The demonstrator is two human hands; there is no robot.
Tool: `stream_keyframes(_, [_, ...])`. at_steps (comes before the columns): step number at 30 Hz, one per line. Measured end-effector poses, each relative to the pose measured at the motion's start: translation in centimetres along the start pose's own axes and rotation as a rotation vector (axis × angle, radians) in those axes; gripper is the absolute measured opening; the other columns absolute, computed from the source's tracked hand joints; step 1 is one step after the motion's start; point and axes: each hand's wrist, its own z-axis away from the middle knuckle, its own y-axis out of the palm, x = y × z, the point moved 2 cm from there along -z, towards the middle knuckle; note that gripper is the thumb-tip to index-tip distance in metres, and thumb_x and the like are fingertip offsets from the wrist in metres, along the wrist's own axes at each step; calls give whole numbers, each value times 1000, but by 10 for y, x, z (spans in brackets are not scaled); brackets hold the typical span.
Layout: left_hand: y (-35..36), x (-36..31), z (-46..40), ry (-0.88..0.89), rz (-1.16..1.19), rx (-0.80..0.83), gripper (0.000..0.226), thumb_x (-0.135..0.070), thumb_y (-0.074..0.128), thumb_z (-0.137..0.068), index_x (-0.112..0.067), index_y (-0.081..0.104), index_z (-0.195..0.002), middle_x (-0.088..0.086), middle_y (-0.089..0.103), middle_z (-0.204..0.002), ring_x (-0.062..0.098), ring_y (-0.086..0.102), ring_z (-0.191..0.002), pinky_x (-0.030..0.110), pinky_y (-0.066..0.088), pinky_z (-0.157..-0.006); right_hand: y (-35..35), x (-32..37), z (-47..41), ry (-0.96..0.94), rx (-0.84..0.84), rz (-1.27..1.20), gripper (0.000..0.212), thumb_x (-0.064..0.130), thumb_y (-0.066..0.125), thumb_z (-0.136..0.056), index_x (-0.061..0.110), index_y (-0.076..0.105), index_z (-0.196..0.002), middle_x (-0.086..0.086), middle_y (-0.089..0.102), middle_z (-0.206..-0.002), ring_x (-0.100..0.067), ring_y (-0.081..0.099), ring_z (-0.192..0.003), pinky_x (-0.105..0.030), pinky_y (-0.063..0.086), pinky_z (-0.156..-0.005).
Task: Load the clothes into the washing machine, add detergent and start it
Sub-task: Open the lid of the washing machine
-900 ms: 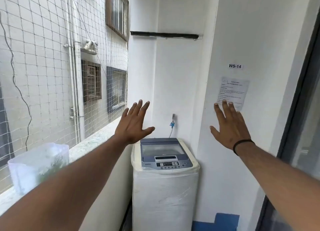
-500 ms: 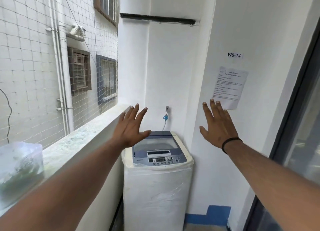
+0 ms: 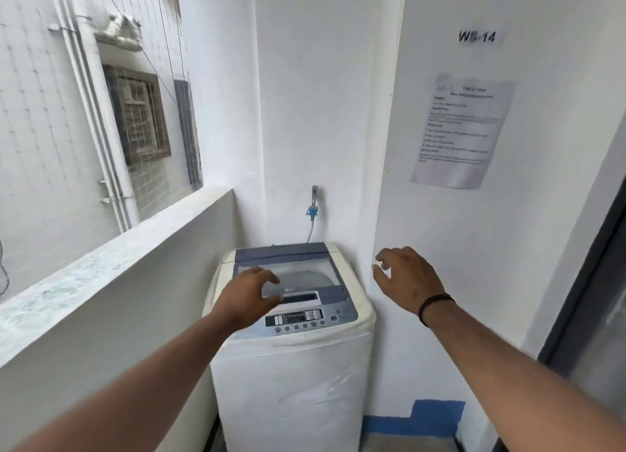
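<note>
Washing machine in corner, lid closed. Left hand over lid, fingers loosely curled, holding nothing; contact unclear. Right hand right of machine, fingers relaxed, empty

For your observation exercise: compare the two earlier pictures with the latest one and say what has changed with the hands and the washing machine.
Both hands have come down from a raised, spread pose. The left hand now reaches over the washing machine lid, its fingers loosely bent; the right hand hangs beside the machine, fingers relaxed. Neither has taken hold of anything. The view has drawn nearer. The lid stays closed, and the notice stays on the wall.
</note>
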Motion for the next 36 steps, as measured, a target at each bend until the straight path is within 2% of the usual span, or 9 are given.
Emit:
stream_keyframes(4, [46,20,-9,-50,94,122,30,-44,73,-88,-28,69,-114,-5,61,-124,17,61,-105,30,47,-92,56,-23,-11,122,131,-109,18,35,57,-90,22,69,-89,5,72,-81,-25,65,-79,-31,53,-67])
stream_keyframes(7, [72,47,-21,-87,131,183,30,-40,75,-87,-26,71,-113,-4,59,-126,16,59,-112,30,47,-94,101,-36,-23,165,215,-175,19,36,58,-90,23,70,-85,7,72,-77,-22,66,-77,-32,55,-69])
stream_keyframes(15, [137,152,-66,-255,270,152,28,-35,81,-84,-26,71,-109,-9,56,-119,17,58,-115,25,39,-89,221,-48,-67,241,374,-352,9,28,66,-86,24,71,-80,11,71,-74,-12,67,-74,-27,54,-69])
stream_keyframes(18, [171,187,-86,-320,335,158,35,-37,83,-81,-26,71,-113,-1,58,-132,21,54,-127,31,40,-100,271,-44,-87,253,472,-391,5,26,66,-88,24,72,-89,8,73,-85,-11,68,-83,-32,57,-79])
stream_keyframes(20, [190,201,-92,-343,355,152,46,-42,84,-79,-28,69,-120,1,53,-147,21,46,-138,38,37,-111,301,-37,-94,225,557,-389,16,29,67,-90,24,71,-104,9,71,-96,-11,67,-93,-33,56,-85])
stream_keyframes(24, [212,226,-100,-363,428,54,68,-56,77,-74,-29,61,-134,-4,44,-156,18,37,-145,42,32,-118,350,-23,-116,203,599,-397,31,28,69,-90,21,66,-120,7,67,-112,-8,61,-101,-25,50,-89])
stream_keyframes(28, [228,245,-91,-431,494,-16,74,-39,86,-77,-27,53,-143,-9,39,-157,12,36,-144,35,33,-116,380,-14,-127,127,591,-381,31,27,67,-92,20,65,-122,7,64,-114,8,55,-91,-10,45,-86])
stream_keyframes(33, [244,253,-83,-412,418,-33,72,-28,84,-82,-18,52,-145,-7,39,-156,16,27,-150,35,26,-120,402,-10,-140,-34,686,-211,39,39,68,-89,23,62,-125,8,60,-119,-11,53,-109,-26,47,-96])
stream_keyframes(36, [246,252,-83,-416,395,-43,72,-31,83,-82,-18,52,-145,-2,41,-157,21,25,-151,40,26,-121,411,-9,-148,-71,802,-135,40,49,68,-86,26,61,-118,10,60,-114,-12,55,-104,-29,49,-93])
